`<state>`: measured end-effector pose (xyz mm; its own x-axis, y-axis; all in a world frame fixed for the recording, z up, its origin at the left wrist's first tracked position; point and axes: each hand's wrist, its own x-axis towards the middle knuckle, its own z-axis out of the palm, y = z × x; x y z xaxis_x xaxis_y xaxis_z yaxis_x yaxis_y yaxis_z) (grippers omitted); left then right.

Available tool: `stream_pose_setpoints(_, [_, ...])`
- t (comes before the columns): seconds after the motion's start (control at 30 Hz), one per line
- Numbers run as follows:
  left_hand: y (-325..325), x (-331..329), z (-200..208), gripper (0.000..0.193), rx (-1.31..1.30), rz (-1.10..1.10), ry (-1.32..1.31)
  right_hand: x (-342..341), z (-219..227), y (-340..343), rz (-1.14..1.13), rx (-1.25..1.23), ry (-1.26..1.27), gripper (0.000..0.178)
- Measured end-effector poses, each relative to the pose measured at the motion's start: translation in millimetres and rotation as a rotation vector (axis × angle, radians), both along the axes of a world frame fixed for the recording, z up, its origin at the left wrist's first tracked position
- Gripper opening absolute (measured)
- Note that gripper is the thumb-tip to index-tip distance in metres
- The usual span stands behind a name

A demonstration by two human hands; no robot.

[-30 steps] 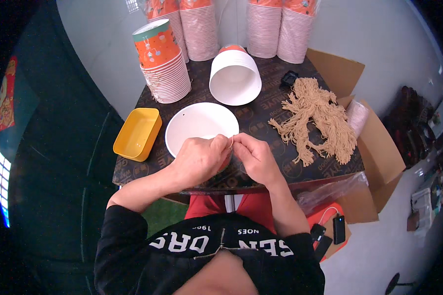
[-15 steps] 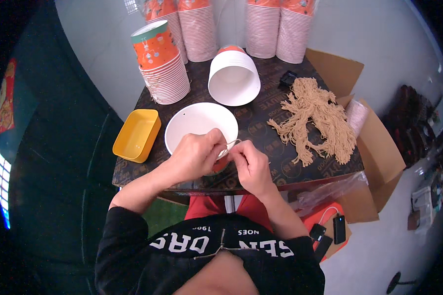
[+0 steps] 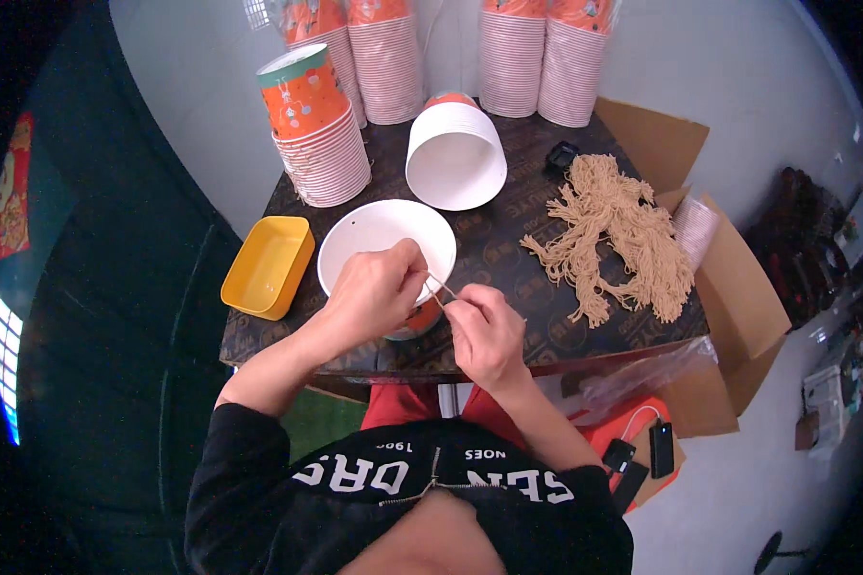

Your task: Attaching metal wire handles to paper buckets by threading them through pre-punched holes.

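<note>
Pinching narrowly, left hand [image 3: 369,290] and right hand [image 3: 489,337] both hold cord [image 3: 442,285] at the near side of the tub [image 3: 379,228]; gentle, even tension should avoid tearing it.

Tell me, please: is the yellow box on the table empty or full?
Empty: the yellow box has no lid, and its bare inner bottom and walls are visible.

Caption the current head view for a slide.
Left hand and right hand hold a thin cord between them by a white-lined tub, tan strands heaped to the right.
</note>
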<state>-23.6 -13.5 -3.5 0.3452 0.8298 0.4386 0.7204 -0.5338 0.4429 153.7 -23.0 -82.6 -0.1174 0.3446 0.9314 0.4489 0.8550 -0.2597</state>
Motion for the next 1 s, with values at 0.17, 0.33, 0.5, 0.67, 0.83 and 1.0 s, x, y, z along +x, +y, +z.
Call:
stream_pose_setpoints(0.17, [-8.6, 1.0, 3.6, 0.007, 0.023, -0.050, -0.024, -7.5, 0.9, -4.6, 0.103, -0.284, 0.210, 0.010])
stream_pose_setpoints(0.33, [-16.9, -1.1, 7.7, 0.008, 0.017, -0.139, -0.025, -12.5, 1.8, -6.8, 0.254, -0.596, 0.472, 0.006])
stream_pose_setpoints(0.5, [-21.4, -2.2, 7.5, 0.011, -0.001, -0.211, -0.050, -20.4, 0.9, -2.2, 0.344, -0.628, 0.612, 0.007])
stream_pose_setpoints(0.67, [-21.0, -4.5, 7.1, 0.016, 0.032, -0.246, 0.003, -24.5, 0.9, -1.4, 0.371, -0.630, 0.653, 0.007])
stream_pose_setpoints(0.83, [-20.3, -4.6, 6.8, 0.016, 0.040, -0.269, -0.004, -26.9, 8.2, -4.0, 0.361, -0.671, 0.696, 0.005])
stream_pose_setpoints(1.0, [-19.6, -3.3, 7.1, 0.015, 0.048, -0.284, -0.024, -24.9, -2.9, -0.2, 0.366, -0.707, 0.673, 0.005])
